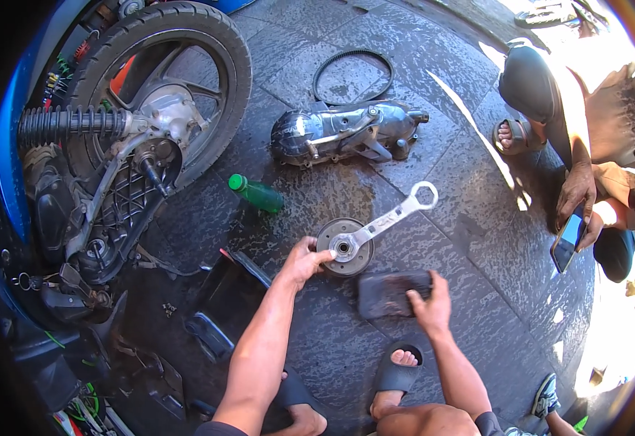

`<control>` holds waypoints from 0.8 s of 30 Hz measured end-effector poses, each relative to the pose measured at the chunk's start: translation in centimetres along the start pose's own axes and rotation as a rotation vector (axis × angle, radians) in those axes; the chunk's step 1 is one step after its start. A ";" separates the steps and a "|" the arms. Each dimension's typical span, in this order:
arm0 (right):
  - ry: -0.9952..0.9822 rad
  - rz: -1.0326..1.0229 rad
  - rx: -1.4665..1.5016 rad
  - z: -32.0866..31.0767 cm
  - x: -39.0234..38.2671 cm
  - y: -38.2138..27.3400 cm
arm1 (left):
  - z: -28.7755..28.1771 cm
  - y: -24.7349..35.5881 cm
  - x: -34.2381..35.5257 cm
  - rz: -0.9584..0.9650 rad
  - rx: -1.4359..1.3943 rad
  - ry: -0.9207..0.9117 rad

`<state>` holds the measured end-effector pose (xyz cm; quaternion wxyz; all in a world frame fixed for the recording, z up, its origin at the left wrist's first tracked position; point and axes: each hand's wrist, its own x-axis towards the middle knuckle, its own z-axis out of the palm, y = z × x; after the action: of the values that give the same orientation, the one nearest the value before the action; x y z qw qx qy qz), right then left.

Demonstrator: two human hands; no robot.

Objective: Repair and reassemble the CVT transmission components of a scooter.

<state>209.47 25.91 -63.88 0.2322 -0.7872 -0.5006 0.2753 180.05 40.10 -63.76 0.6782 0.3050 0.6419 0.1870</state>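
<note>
My left hand (303, 263) grips the edge of a round metal plate (354, 263) with a hub in its middle. A silver ring-ended spanner (394, 216) sits over that hub and angles up to the right, its free ring at the far end. Just to the right and lower, my right hand (431, 304) holds a dark, worn rectangular pad or block (384, 294), blurred. An upright-capped green bottle (259, 195) leans at the upper left of the plate, and a black plastic cover (227, 305) lies left of my left forearm.
A scooter's rear wheel (223, 65) and exposed drive housing stand on the left. A metal transmission casing (350, 134) and a black belt (321, 76) lie ahead on the tiled floor. A co-worker (550, 109) squats at the right, holding a phone (566, 240).
</note>
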 end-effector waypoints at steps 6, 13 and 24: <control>0.238 0.105 -0.067 -1.7 5.3 1.3 | 2.1 -6.3 -5.1 -0.051 -0.282 0.248; 0.200 0.023 -0.025 1.9 10.5 -3.8 | 6.9 -10.4 -9.2 -0.084 -0.621 0.369; -0.298 -0.153 0.072 7.5 1.6 -14.8 | 6.4 -11.1 -8.5 -0.040 -0.479 0.365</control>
<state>195.31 33.86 -60.27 0.2037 -0.6882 -0.5779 0.3884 183.97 25.27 -64.61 0.6079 0.0848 0.6966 0.3714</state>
